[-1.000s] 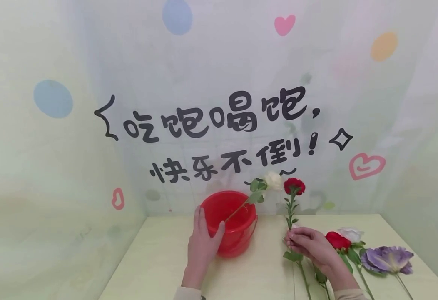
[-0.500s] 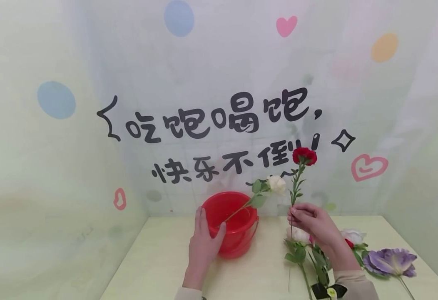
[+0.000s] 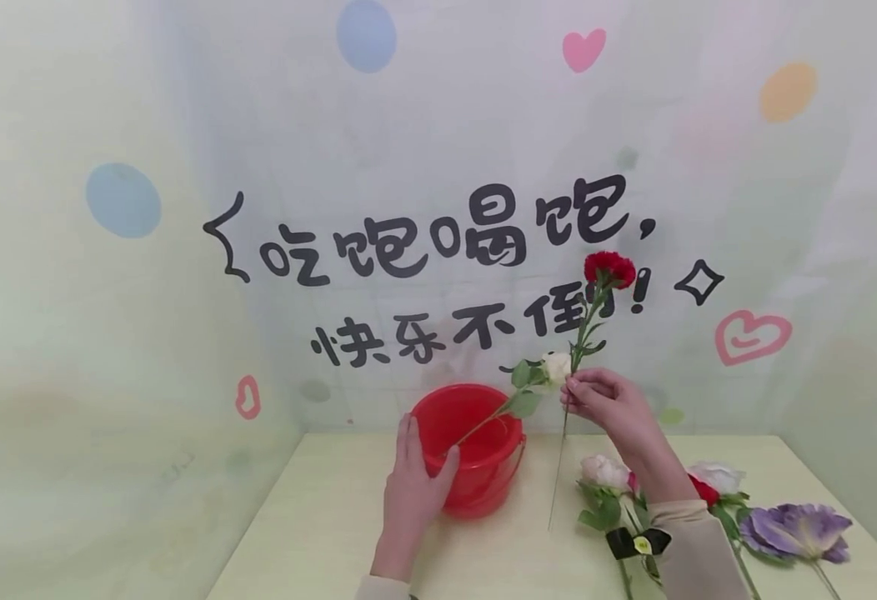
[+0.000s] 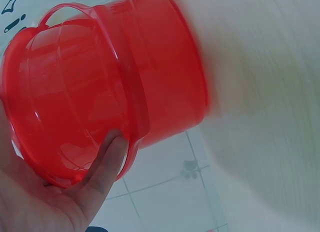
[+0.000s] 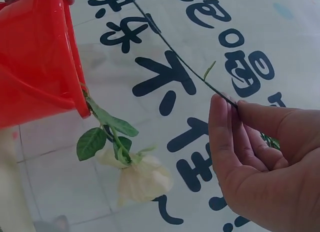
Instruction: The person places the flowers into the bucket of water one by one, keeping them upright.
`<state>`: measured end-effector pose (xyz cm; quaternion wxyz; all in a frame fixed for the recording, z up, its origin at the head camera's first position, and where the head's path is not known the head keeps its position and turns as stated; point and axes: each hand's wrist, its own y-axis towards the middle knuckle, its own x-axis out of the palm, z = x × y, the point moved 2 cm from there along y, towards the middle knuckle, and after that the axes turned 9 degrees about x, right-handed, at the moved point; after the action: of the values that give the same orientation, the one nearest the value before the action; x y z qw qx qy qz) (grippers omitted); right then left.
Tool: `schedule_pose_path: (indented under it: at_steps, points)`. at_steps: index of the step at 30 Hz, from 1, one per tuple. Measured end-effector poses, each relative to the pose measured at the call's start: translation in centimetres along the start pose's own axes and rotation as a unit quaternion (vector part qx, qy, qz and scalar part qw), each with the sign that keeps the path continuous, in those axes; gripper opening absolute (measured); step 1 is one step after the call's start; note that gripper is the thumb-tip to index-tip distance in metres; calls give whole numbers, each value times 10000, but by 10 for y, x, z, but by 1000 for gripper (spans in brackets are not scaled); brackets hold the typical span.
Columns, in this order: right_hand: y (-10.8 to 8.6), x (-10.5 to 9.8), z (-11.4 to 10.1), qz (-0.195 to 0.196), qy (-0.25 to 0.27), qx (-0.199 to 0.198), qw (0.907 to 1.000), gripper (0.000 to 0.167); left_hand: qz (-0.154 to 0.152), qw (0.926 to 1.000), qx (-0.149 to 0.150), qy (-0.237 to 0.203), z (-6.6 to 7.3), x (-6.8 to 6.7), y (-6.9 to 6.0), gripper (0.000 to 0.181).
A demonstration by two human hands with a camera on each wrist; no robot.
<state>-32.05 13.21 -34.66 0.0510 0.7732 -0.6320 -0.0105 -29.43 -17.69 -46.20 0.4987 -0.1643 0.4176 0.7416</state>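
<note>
A red plastic bucket (image 3: 479, 492) stands on the table, its open mouth tipped towards me in the head view. My left hand (image 3: 414, 496) holds its near left side, thumb at the front rim and fingers along the left; the left wrist view shows the thumb (image 4: 107, 159) across the rim. A white rose (image 3: 557, 367) leans out of the bucket to the right. My right hand (image 3: 618, 408) pinches the long thin stem of a red carnation (image 3: 609, 270) between thumb and fingertips. The bloom is up, and the stem's lower end hangs right of the bucket.
Several flowers lie on the table's right: a pale pink one (image 3: 603, 472), a dark one with a yellow centre (image 3: 639, 544), a white one (image 3: 718, 477) and a purple one (image 3: 794, 533). The right sleeve partly covers them. A printed backdrop (image 3: 438, 150) rises behind.
My right hand has lifted the red carnation up off the other flowers, then moved it left towards the bucket. The left hand and the bucket have stayed in place.
</note>
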Motion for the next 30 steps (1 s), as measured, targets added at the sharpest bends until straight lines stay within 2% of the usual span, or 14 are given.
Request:
schedule_pose_path:
  at_steps: [5, 11, 20, 24, 30]
  points:
    - [11, 4, -14, 180, -32, -252, 9995, 31, -55, 9999, -70, -80, 4, 0, 2, 108]
    - [27, 14, -20, 542, 319, -365, 9974, 32, -7, 9998, -87, -160, 6, -4, 4, 108]
    - [40, 21, -11, 1159, 851, -248, 9893, 29, -98, 9999, -59, -96, 0, 0, -4, 107]
    - [45, 24, -12, 1500, 938, -265, 9839, 29, -61, 9998, 16, -180, 4, 1, -2, 107]
    - [56, 39, -4, 1641, 1121, -277, 9797, 24, -64, 9998, 51, -171, 6, -4, -2, 108]
